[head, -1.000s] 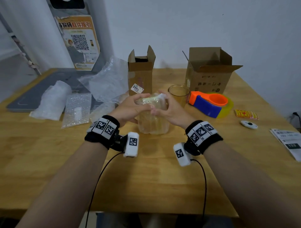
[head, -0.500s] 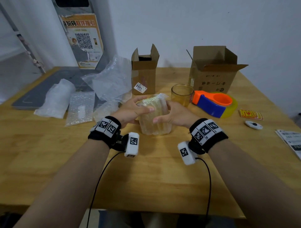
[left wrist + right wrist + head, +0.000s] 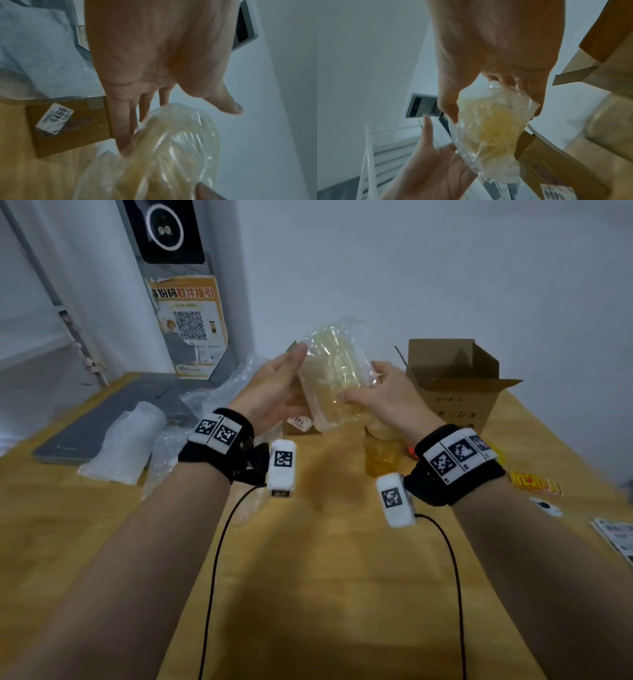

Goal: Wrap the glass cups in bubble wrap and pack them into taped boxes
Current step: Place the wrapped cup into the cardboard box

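Note:
A glass cup wrapped in clear bubble wrap (image 3: 330, 378) hangs tilted in the air above the table, in front of the small open box (image 3: 301, 426). My right hand (image 3: 363, 385) grips its right side, thumb (image 3: 448, 108) in front and fingers behind. My left hand (image 3: 284, 378) lies against its left side with straight fingers (image 3: 120, 121), the thumb held apart. A bare amber glass cup (image 3: 380, 453) stands on the table below my right hand. The larger open cardboard box (image 3: 455, 385) stands at the back right.
Loose bubble wrap (image 3: 219, 392) and a white wrap roll (image 3: 126, 440) lie at the left by a grey mat (image 3: 102, 412). A red-yellow sticker (image 3: 534, 482), a small white device (image 3: 544, 506) and papers (image 3: 616, 535) lie at the right. My right wrist hides most of the tape dispenser.
The wrapped cup has risen off the table and tilted. My left fingers have straightened from a grip to a flat touch. The head view has tipped upward.

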Motion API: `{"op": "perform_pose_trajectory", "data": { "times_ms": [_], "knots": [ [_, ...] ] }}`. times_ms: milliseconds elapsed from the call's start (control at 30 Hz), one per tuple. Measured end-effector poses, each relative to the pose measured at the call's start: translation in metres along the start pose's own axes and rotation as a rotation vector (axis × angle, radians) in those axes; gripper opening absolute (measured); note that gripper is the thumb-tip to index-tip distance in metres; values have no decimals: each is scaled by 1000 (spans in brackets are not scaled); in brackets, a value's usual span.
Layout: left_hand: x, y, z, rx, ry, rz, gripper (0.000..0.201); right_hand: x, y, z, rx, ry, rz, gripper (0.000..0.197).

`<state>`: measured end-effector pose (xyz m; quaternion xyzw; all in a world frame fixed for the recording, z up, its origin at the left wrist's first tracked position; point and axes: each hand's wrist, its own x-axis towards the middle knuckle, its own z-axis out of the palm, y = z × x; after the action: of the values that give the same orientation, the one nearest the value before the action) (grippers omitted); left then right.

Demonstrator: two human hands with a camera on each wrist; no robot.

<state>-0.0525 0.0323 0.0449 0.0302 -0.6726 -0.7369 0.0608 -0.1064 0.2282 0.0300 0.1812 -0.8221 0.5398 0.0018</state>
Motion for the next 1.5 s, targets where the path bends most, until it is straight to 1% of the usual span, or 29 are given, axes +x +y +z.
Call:
{"op": "perform_pose_trajectory", "data": {
  "times_ms": [33,67,133,233,267,300,367,400,467,500,600,667,700,733,767,867,967,1067,1133,1200,1300,1367,1433,1500],
  "knots": [
    [10,8,-1,-3,5,-4,49,9,-8,-5,16,35,13,72],
    [20,14,-2,-3,30,-16,49,18,-13,-9,34,65,18,71],
    [47,18,-10,41,133,-50,46,36,-24,-15,41,112,30,82],
    [91,14,-21,201,300,-75,31,60,-31,-23,54,118,45,68],
    [104,13,-23,267,339,-75,29,67,-31,-25,71,115,53,65],
    [114,12,-24,343,366,-87,31,74,-30,-25,83,125,61,70],
    [132,10,-25,484,389,-117,38,84,-28,-25,101,131,78,81],
    [139,8,-24,543,382,-134,41,90,-25,-25,108,135,85,83],
    [154,0,-26,626,368,-196,48,96,-22,-25,118,138,86,72],
    [159,-3,-27,633,369,-242,49,100,-20,-25,125,140,89,68],
    [180,-16,-42,520,395,-294,36,105,-16,-26,158,130,106,70],
    [195,-24,-57,481,416,-332,32,107,-15,-26,184,127,102,66],
    [198,-29,-64,459,403,-349,25,107,-15,-27,195,127,99,64],
    [193,-29,-65,415,381,-350,18,106,-16,-27,206,125,93,63],
    [179,-25,-61,378,359,-349,16,105,-18,-27,219,121,89,63],
    [141,-18,-47,296,314,-270,11,98,-24,-28,286,105,85,64],
    [112,-14,-36,154,342,-212,14,86,-34,-29,337,110,79,64],
    [75,-8,-28,-54,328,-169,14,70,-44,-32,381,135,65,67],
    [51,-2,-24,-132,338,-147,16,56,-52,-34,419,129,57,66],
    [28,4,-19,-167,356,-116,20,39,-61,-37,464,114,48,64],
    [0,10,-14,-197,408,-77,20,14,-71,-41,535,102,27,47],
    [-20,11,-11,-202,430,-53,26,-2,-76,-41,581,87,21,41],
    [-43,11,-4,-209,419,-45,25,-17,-82,-41,603,72,20,37],
    [-68,8,4,-236,398,-64,24,-32,-87,-40,598,52,16,38]
  ]
}}
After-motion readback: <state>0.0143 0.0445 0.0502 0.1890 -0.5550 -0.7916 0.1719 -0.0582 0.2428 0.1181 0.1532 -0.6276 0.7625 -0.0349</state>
